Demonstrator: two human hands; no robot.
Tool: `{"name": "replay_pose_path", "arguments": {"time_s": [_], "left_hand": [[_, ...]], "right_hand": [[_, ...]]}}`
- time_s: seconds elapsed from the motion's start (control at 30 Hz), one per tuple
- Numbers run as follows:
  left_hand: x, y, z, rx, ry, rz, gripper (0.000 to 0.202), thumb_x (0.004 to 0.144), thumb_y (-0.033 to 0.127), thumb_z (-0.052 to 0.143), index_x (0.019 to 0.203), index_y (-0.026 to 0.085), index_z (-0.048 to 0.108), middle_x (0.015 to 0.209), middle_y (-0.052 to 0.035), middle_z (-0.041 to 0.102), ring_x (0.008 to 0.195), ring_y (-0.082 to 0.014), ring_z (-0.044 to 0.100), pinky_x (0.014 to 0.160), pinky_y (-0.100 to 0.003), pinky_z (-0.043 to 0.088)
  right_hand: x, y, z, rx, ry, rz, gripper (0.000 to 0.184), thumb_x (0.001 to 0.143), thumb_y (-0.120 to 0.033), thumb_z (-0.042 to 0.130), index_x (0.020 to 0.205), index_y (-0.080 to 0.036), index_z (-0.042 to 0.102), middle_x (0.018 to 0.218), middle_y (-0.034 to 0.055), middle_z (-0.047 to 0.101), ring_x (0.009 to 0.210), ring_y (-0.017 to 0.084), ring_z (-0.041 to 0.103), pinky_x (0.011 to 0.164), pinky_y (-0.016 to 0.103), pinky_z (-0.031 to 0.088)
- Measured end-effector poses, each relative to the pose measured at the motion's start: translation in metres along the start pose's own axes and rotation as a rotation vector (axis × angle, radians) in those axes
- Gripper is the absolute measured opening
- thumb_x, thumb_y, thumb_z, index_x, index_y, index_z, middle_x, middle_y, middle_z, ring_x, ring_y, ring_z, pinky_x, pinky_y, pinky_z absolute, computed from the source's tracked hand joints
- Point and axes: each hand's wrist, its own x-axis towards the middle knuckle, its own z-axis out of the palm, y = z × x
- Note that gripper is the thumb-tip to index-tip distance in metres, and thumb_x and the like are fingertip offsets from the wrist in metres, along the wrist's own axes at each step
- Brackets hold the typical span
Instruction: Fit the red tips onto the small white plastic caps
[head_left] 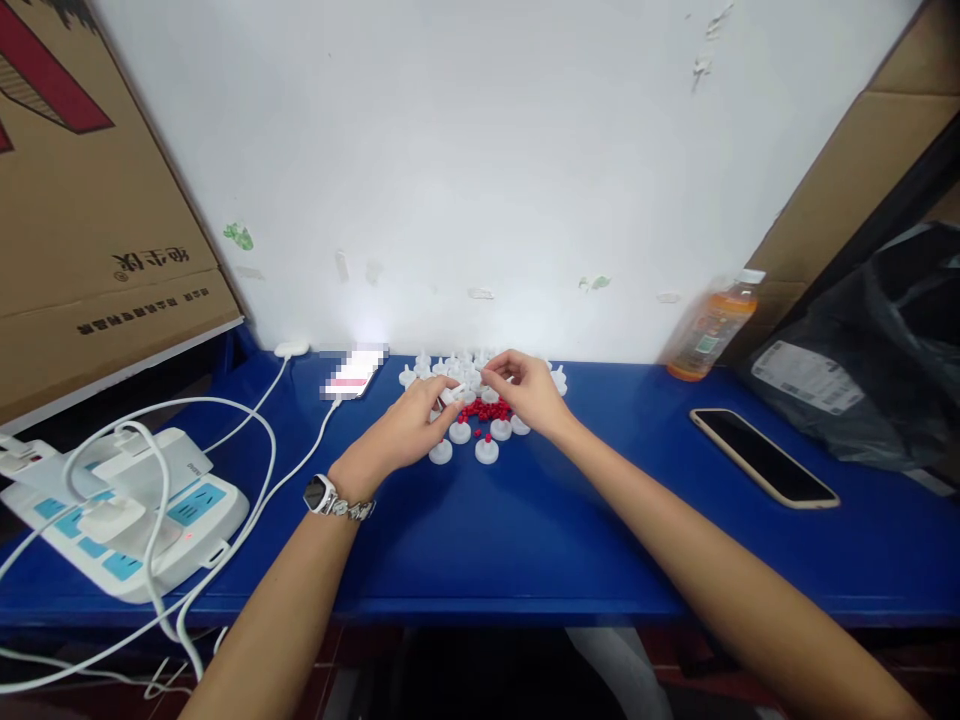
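Ideally, the cap [452, 394] pinched in the left hand [409, 425] is held steady at mid-frame, while whether anything is pinched by the right hand [531, 392] cannot be told.

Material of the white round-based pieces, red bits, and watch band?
White round-based pieces: likely milky plastic; soft sheen, repeated similar shapes.
Red bits: maybe plastic or rubber; evenly coloured, finish unclear.
Watch band: likely polished metal; silvery links, bright glints.
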Motion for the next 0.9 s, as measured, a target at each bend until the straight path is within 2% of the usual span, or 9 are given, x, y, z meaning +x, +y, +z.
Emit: {"name": "replay_pose_path", "arguments": {"time_s": [0.07, 0.13, 0.27, 0.4, 0.6, 0.73, 0.9], "left_hand": [[0.0, 0.002, 0.002, -0.003, -0.017, 0.003, 0.045, 0.098, 0.052, 0.041, 0.127, 0.02, 0.055, 0.106, -0.009, 0.067, 0.089, -0.023, 0.062, 0.084, -0.04, 0.049], [0.0, 0.003, 0.004, -0.009, -0.026, 0.005, 0.048, 0.098, 0.054, 0.041, 0.13, 0.021, 0.054, 0.113, -0.0105, 0.065, 0.092, -0.0232, 0.062, 0.087, -0.041, 0.049], [0.0, 0.003, 0.007, -0.03, -0.022, 0.007, 0.051, 0.099, 0.054, 0.039, 0.136, 0.021, 0.05, 0.116, -0.0115, 0.063, 0.096, -0.0235, 0.061, 0.09, -0.043, 0.049], [0.0, 0.005, 0.008, -0.045, -0.031, 0.028, 0.052, 0.099, 0.053, 0.039, 0.139, 0.02, 0.047, 0.112, -0.0107, 0.063, 0.096, -0.0237, 0.061, 0.091, -0.043, 0.049], [-0.002, 0.012, 0.005, -0.038, -0.003, 0.108, 0.052, 0.102, 0.049, 0.035, 0.146, 0.022, 0.038, 0.121, -0.013, 0.059, 0.106, -0.0253, 0.057, 0.097, -0.045, 0.046], [-0.002, 0.014, 0.004, -0.056, 0.01, 0.13, 0.055, 0.102, 0.047, 0.037, 0.15, 0.021, 0.033, 0.115, -0.0127, 0.06, 0.099, -0.0243, 0.06, 0.095, -0.044, 0.047], [-0.002, 0.017, 0.005, -0.096, 0.036, 0.124, 0.054, 0.101, 0.045, 0.04, 0.15, 0.022, 0.035, 0.104, -0.0095, 0.063, 0.09, -0.0221, 0.061, 0.09, -0.041, 0.05]], "right_hand": [[-0.001, 0.0, 0.0, 0.207, 0.035, 0.067, 0.028, 0.08, -0.04, 0.069, 0.094, -0.016, 0.065, 0.074, 0.0017, 0.067, 0.071, 0.016, 0.062, 0.067, 0.029, 0.045], [-0.003, -0.001, 0.003, 0.325, 0.027, 0.128, 0.033, 0.076, -0.044, 0.073, 0.093, -0.016, 0.066, 0.073, 0.0013, 0.067, 0.069, 0.015, 0.061, 0.065, 0.028, 0.045], [-0.01, -0.005, 0.012, 0.473, 0.009, 0.217, 0.035, 0.069, -0.046, 0.08, 0.081, -0.016, 0.067, 0.069, 0.0, 0.066, 0.06, 0.011, 0.055, 0.058, 0.026, 0.043], [-0.014, -0.009, 0.018, 0.595, 0.014, 0.258, 0.041, 0.059, -0.046, 0.086, 0.071, -0.018, 0.059, 0.058, -0.0047, 0.058, 0.051, 0.008, 0.047, 0.052, 0.024, 0.038], [-0.014, -0.017, 0.014, 0.687, -0.056, 0.283, 0.043, 0.056, -0.044, 0.088, 0.063, -0.019, 0.053, 0.056, -0.005, 0.057, 0.051, 0.009, 0.048, 0.054, 0.026, 0.04], [-0.014, -0.021, 0.01, 0.691, -0.09, 0.263, 0.042, 0.059, -0.042, 0.087, 0.062, -0.019, 0.052, 0.057, -0.0046, 0.058, 0.052, 0.009, 0.048, 0.055, 0.026, 0.04], [-0.013, -0.026, 0.005, 0.674, -0.14, 0.265, 0.043, 0.059, -0.043, 0.087, 0.062, -0.02, 0.051, 0.056, -0.0047, 0.057, 0.052, 0.01, 0.049, 0.053, 0.026, 0.039]]}}
